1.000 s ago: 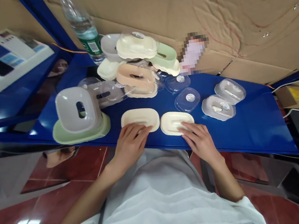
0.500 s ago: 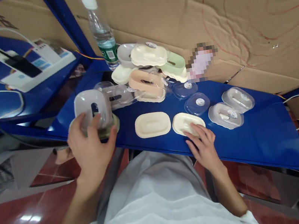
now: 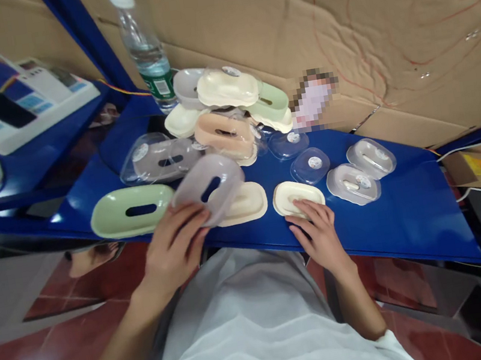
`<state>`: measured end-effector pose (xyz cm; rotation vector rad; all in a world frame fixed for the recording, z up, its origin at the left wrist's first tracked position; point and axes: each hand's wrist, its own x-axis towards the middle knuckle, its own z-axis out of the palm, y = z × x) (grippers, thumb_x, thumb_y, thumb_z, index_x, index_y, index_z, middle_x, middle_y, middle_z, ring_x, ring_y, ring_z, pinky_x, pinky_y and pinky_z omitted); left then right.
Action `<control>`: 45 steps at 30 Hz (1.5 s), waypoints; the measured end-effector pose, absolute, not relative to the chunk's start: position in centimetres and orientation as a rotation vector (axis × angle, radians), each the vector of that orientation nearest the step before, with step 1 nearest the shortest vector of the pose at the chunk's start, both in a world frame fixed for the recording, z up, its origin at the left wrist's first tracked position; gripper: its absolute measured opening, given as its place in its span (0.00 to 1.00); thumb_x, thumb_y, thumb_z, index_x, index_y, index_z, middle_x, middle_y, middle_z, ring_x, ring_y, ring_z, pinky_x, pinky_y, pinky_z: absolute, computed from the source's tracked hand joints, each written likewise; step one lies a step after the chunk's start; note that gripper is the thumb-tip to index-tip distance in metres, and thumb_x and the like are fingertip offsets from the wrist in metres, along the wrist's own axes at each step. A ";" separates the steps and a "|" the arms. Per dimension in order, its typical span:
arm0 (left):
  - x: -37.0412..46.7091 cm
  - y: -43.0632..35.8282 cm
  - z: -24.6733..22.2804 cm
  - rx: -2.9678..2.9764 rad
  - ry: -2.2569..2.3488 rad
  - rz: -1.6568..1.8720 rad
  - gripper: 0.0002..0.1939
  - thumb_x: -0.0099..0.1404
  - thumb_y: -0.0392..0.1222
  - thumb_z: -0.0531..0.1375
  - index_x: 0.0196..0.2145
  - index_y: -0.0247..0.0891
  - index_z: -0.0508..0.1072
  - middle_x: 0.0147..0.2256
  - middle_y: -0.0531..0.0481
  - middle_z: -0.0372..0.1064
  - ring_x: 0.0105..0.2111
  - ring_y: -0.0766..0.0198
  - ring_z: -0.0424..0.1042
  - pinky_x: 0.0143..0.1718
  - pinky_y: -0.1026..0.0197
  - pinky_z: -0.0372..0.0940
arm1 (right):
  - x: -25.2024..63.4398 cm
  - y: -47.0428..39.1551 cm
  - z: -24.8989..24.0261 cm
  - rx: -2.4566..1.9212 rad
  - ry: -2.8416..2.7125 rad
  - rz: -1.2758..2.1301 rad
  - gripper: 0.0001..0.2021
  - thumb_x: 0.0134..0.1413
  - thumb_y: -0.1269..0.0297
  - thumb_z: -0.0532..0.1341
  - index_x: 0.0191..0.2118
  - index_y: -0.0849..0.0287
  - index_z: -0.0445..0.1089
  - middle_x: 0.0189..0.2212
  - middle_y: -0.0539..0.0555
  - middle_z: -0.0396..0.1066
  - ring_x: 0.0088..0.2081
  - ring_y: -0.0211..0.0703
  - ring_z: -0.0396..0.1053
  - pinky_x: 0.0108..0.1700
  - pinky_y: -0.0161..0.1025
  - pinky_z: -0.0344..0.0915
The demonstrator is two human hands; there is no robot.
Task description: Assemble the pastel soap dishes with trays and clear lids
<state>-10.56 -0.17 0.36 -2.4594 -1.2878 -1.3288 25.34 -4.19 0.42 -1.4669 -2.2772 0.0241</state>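
My left hand [image 3: 175, 245] is closed on the rim of a grey slotted plastic dish [image 3: 221, 174], which looks like a soap dish insert. It is tilted up above the table, partly covering a flat cream oval base [image 3: 251, 202]. To its left lies a green slotted dish [image 3: 111, 215]. My right hand [image 3: 319, 228] is closed on the near side of a second, raised cream oval base [image 3: 291, 196], its fingertips over the middle and its thumb by the near edge.
A pile of dishes, topped by a cream one [image 3: 226, 88], stands at the back beside a water bottle [image 3: 153, 66]. Clear lids [image 3: 310, 164] and two lidded grey boxes [image 3: 353, 183] lie to the right. A power strip [image 3: 41, 108] is on the left shelf.
My left hand has lifted the grey dish off the green one and carried it right, tilting it over the flat cream base. The right hand stays on the other cream base.
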 end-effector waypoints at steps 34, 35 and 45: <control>-8.3 2.7 -1.2 -2.915 -1.172 -1.065 0.14 0.74 0.45 0.68 0.54 0.40 0.76 0.69 0.35 0.66 0.69 0.44 0.69 0.67 0.43 0.72 | 20.1 -0.6 1.1 -1.177 -2.467 0.079 0.14 0.76 0.65 0.61 0.61 0.54 0.78 0.66 0.58 0.75 0.71 0.53 0.67 0.74 0.55 0.65; -8.3 2.7 -1.3 -2.910 -1.135 -1.047 0.13 0.74 0.44 0.68 0.53 0.40 0.77 0.68 0.36 0.68 0.69 0.44 0.69 0.67 0.43 0.72 | 20.1 -0.5 1.3 -1.171 -2.505 0.074 0.14 0.77 0.65 0.61 0.61 0.53 0.78 0.66 0.58 0.75 0.71 0.52 0.68 0.74 0.55 0.64; -8.3 2.8 -1.1 -2.905 -1.185 -1.012 0.10 0.74 0.44 0.68 0.51 0.43 0.81 0.65 0.42 0.75 0.67 0.46 0.73 0.67 0.42 0.73 | 31.1 7.4 7.8 -1.668 -2.584 -0.114 0.36 0.64 0.83 0.52 0.74 0.54 0.64 0.76 0.59 0.61 0.78 0.61 0.54 0.76 0.70 0.54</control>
